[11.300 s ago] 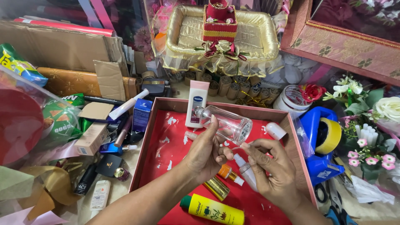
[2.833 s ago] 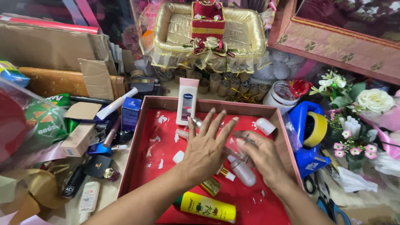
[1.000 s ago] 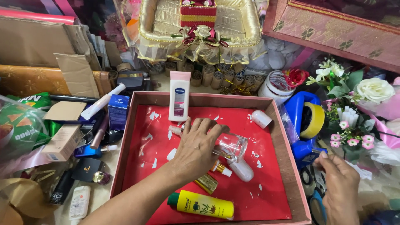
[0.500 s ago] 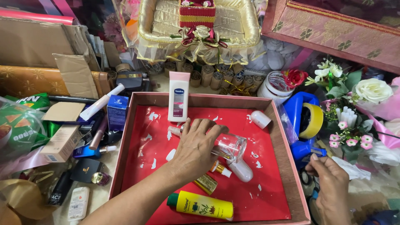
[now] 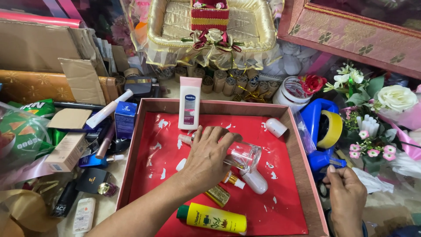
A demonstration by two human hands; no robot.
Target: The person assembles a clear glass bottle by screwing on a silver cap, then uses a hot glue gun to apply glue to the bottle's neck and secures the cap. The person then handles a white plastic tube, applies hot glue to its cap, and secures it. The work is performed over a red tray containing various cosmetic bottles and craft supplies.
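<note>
Head view, with the red tray (image 5: 144, 193) as landmark. The left hand (image 5: 208, 158) lies palm-down near the tray's middle, fingers spread flat over a clear bottle (image 5: 242, 155) that lies on its side; the hand presses on the bottle rather than closing around it. Just below the bottle, touching or nearly so, lie a white tube (image 5: 255, 181) and a small gold bottle (image 5: 218, 195). A yellow bottle (image 5: 213, 217) lies along the tray's near edge. A pink lotion bottle (image 5: 189, 103) stands against the tray's far wall, and a white cap (image 5: 276, 127) rests near the far right corner. Open red floor remains along the tray's left wall and in the near right corner.

The right hand (image 5: 347, 197) is outside the tray, just past its right wall, fingers curled at the base of a blue tape dispenser (image 5: 319, 131); whether it grasps anything cannot be told. Left of the tray, small boxes and tubes (image 5: 105, 127) crowd up to its wall. Artificial flowers (image 5: 372, 109) fill the space right of the dispenser.
</note>
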